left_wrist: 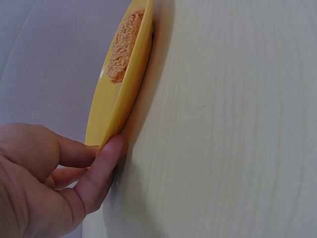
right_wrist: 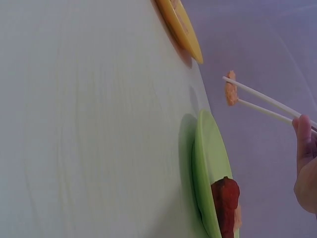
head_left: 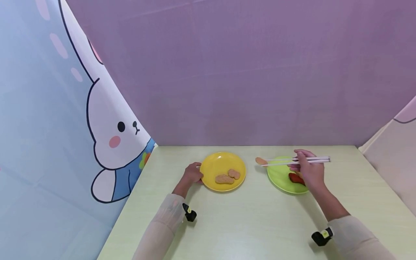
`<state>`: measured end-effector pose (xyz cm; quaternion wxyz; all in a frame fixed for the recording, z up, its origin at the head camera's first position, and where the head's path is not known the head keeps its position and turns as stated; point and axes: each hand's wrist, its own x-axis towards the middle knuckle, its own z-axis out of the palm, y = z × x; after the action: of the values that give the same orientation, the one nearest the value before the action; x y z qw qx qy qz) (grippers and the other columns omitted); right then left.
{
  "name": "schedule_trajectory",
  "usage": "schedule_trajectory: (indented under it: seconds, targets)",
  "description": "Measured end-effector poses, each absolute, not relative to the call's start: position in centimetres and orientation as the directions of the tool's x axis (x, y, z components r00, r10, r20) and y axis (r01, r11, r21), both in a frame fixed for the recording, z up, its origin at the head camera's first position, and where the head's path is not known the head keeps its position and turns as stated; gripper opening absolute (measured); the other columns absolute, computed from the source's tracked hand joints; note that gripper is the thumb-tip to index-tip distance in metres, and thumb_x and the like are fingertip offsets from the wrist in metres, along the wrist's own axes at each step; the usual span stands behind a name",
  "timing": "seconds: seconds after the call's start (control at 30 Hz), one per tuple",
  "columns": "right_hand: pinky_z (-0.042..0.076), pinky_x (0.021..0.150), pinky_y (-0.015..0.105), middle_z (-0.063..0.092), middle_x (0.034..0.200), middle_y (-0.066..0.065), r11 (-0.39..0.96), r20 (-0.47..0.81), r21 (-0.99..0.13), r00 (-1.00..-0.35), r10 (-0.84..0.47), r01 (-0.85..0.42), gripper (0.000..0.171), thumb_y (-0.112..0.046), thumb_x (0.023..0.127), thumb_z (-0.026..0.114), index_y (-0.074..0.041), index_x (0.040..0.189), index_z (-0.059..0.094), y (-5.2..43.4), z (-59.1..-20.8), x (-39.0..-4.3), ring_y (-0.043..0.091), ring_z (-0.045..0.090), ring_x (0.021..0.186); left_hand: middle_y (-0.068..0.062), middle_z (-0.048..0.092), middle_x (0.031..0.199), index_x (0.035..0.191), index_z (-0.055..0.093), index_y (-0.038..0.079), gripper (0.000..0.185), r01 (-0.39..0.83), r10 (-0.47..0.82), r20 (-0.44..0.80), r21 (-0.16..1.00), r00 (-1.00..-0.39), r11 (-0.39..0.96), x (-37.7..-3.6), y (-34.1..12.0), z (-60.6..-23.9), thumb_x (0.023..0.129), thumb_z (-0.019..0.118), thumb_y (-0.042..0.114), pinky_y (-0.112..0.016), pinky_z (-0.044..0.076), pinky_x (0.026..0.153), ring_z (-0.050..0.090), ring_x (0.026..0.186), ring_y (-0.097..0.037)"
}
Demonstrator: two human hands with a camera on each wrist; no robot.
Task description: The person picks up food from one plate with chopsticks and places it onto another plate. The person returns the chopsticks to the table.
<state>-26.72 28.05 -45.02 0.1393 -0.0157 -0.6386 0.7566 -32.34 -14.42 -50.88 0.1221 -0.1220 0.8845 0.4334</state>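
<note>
My left hand (head_left: 194, 173) pinches the left rim of a yellow plate (head_left: 211, 164), with the thumb and fingers at its edge in the left wrist view. Two light-brown, crinkly food pieces (head_left: 224, 179) lie on that plate. In my right hand (head_left: 310, 171) is a pair of white chopsticks (head_left: 279, 164), held level. Their tips grip a small orange-tan food piece (right_wrist: 231, 88), raised in the air between the two plates. Beneath the chopsticks sits a green plate (head_left: 282, 182) bearing a dark red food piece (head_left: 296, 178) and a paler piece partly hidden by the hand.
Both plates stand toward the back of a pale wood-grain table (head_left: 247, 224). A purple cloth wall (head_left: 253, 72) rises at the table's far edge. To the left hangs a blue cloth with a cartoon rabbit (head_left: 107, 137). Each wrist wears a small black camera (head_left: 321, 237).
</note>
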Motion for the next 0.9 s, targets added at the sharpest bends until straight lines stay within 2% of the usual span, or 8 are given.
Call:
schedule_trajectory:
  seconds: [0.17, 0.57, 0.9]
  targets:
    - [0.061, 0.054, 0.027, 0.075, 0.078, -0.003, -0.139, 0.141, -0.975, -0.966, 0.216, -0.173, 0.011, -0.023, 0.100, 0.063, -0.019, 0.105, 0.073, 27.2, -45.8, -27.3, 0.013, 0.075, 0.062, -0.020, 0.067, 0.122, 0.148, 0.050, 0.007, 0.065, -0.318, -0.108, -0.318, 0.740, -0.942, 0.593, -32.4, -14.5, -50.9, 0.085, 0.061, -0.006, -0.026, 0.061, 0.054, 0.069, 0.059, -0.015]
    - [0.062, 0.057, 0.027, 0.073, 0.080, -0.004, -0.146, 0.134, -0.976, -0.971, 0.198, -0.164, 0.013, -0.019, 0.103, 0.059, -0.019, 0.105, 0.072, 24.4, -45.5, -27.6, 0.014, 0.076, 0.064, -0.022, 0.066, 0.127, 0.147, 0.051, 0.006, 0.067, -0.297, -0.108, -0.293, 0.740, -0.950, 0.604, -32.2, -14.6, -51.0, 0.082, 0.061, -0.007, -0.028, 0.062, 0.056, 0.072, 0.064, -0.017]
    - [0.063, 0.062, 0.028, 0.071, 0.086, -0.003, -0.069, 0.137, -0.986, -0.978, 0.157, -0.149, 0.032, -0.030, 0.102, 0.060, -0.006, 0.121, 0.066, 21.5, -45.8, -28.3, 0.011, 0.076, 0.068, -0.022, 0.066, 0.124, 0.147, 0.051, 0.007, 0.067, -0.309, -0.109, -0.303, 0.757, -0.947, 0.575, -32.3, -14.3, -51.0, 0.082, 0.061, -0.009, -0.028, 0.062, 0.055, 0.071, 0.064, -0.017]
